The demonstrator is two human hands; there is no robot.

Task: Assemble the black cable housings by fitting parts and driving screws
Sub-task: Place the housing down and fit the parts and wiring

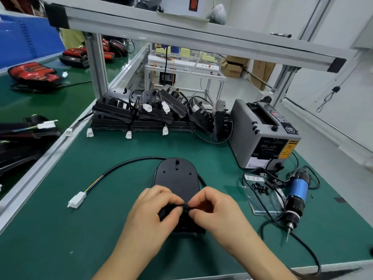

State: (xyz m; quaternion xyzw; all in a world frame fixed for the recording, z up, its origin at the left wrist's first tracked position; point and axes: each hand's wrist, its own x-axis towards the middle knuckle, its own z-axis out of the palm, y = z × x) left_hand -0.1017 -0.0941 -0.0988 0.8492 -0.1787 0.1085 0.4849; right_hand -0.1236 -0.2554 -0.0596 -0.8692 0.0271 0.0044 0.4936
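Black housing (176, 176) sits flat dead center on the surface (101, 239), probably so it stays put. The left hand (153, 207) and right hand (214, 207) both pinch a small black part (185, 207) at its 6 o'clock end. The bag (266, 205) at 3 o'clock holds loose black screws (259, 187), with the screwdriver (296, 190) just beside it, handy I'd guess.

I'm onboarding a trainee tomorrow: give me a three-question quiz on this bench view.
1. True or false: the electric screwdriver is in the right hand.
2. What do the left hand and right hand pinch together? A) a tape roll B) a small black part at the housing's near end C) a loose screw
3. Fill in: the black cable ends in a ____ connector.
Key: 1 false, the electric screwdriver lies on the green mat; 2 B; 3 white.
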